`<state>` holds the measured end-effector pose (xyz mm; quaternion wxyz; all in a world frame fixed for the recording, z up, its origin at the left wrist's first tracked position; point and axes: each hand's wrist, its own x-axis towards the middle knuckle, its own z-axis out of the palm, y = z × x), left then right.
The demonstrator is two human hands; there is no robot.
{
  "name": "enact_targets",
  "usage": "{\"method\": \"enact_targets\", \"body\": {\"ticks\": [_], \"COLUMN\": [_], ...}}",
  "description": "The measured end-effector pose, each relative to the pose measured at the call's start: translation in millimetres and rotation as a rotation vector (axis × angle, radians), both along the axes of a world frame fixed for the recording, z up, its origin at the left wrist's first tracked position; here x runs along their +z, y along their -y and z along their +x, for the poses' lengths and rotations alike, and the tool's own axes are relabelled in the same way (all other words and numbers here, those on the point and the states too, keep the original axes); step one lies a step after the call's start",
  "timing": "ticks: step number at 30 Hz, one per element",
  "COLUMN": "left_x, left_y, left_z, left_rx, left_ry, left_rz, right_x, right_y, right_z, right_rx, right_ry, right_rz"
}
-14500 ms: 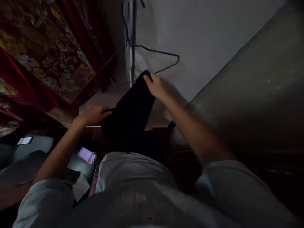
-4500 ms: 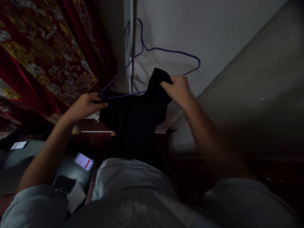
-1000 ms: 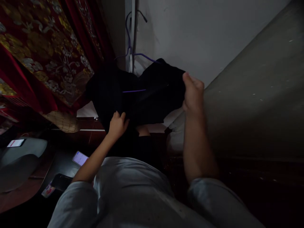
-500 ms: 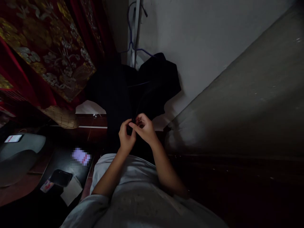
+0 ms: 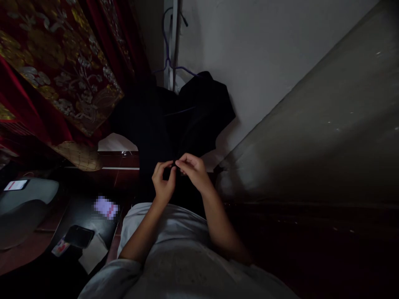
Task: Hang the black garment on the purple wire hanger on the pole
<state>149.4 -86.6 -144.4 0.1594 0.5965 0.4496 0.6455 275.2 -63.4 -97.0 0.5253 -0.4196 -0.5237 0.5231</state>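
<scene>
A black garment (image 5: 174, 120) hangs on a purple wire hanger (image 5: 170, 62) against the white wall. Both hands meet at the garment's lower front edge. My left hand (image 5: 162, 185) has its fingers curled around the dark fabric. Touching it from the right, my right hand (image 5: 191, 170) pinches the same edge between thumb and fingers. What exactly sits between the fingertips is too dark to make out.
A red and gold patterned cloth (image 5: 59, 70) hangs at the left. Below it are a lit phone (image 5: 106, 207), a dark phone (image 5: 78, 236) and a grey seat (image 5: 28, 203). A grey slab (image 5: 327, 133) slopes along the right.
One second ago my right hand held the garment's right shoulder and my left its lower edge. Both hands have come down and together at the lower front edge.
</scene>
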Motion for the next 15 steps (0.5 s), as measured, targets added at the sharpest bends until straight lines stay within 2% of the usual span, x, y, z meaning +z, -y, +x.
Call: {"method": "enact_targets", "body": {"ticks": [4,7,9,12,15], "left_x": [0.5,-3.2,-11.0,-31.0,-50.1], "left_y": [-1,-6,-13,-26,-39], "left_z": [-3,-5,-6,-7,-10], "left_rx": [0.03,0.014,-0.013,-0.058,-0.092], "left_ry": [-0.05,-0.061,-0.067,-0.095,-0.132], "left_rz": [-0.014,-0.031,-0.071,-0.191,-0.281], "right_x": [1.7,17.6,41.5,90.4,128.7], "right_y": [-2,-16,-36,-71,-91], "right_z": [-4,-8,-8,-10,-15], "right_rx": [0.11,0.087,0.029,-0.081,-0.137], "right_ry": [-0.217,-0.3,-0.304,-0.316,-0.387], "right_rz": [-0.265,-0.288,-0.204,-0.054,0.033]}}
